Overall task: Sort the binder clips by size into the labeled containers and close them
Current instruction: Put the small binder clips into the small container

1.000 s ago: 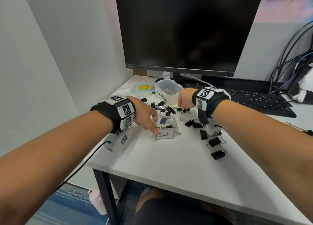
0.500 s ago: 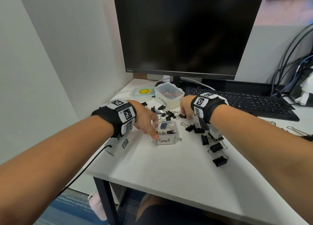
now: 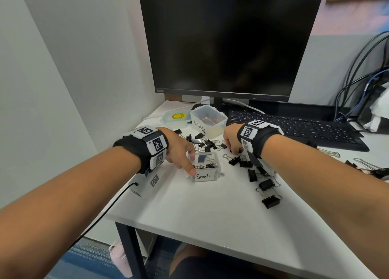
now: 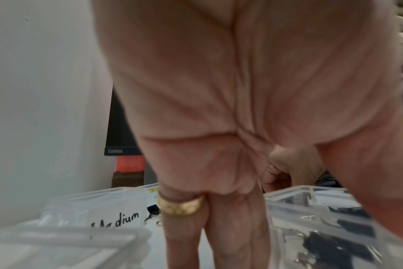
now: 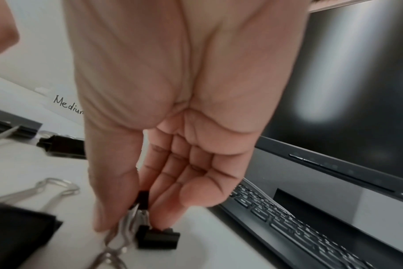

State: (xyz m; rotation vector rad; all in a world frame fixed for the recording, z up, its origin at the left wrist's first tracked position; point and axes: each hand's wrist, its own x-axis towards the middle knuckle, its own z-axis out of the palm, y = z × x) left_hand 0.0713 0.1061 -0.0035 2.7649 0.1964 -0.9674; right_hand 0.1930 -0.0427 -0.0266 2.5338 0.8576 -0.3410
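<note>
The clear container labeled Small (image 3: 205, 176) stands open at the table's middle with several small clips inside. My left hand (image 3: 181, 152) rests against its left side, thumb at the front corner and fingers (image 4: 221, 227) straight down between it and the Medium container (image 4: 114, 216). Just right of it, my right hand (image 3: 230, 144) pinches the wire handles of a small black binder clip (image 5: 158, 238) against the table. The open Large container (image 3: 210, 118) stands behind. Loose black clips (image 3: 205, 142) lie between the containers, and more (image 3: 270, 201) trail to the right.
A lid with a green sticker (image 3: 175, 117) lies left of the Large container. The monitor (image 3: 227, 43) and keyboard (image 3: 294, 129) fill the back. Big clips (image 3: 368, 167) lie at the right edge. A black cable (image 3: 109, 205) hangs off the front left corner.
My right hand has come nearer, from beside the Large container down to the clips right of the Small container. My left hand has stayed on the Small container.
</note>
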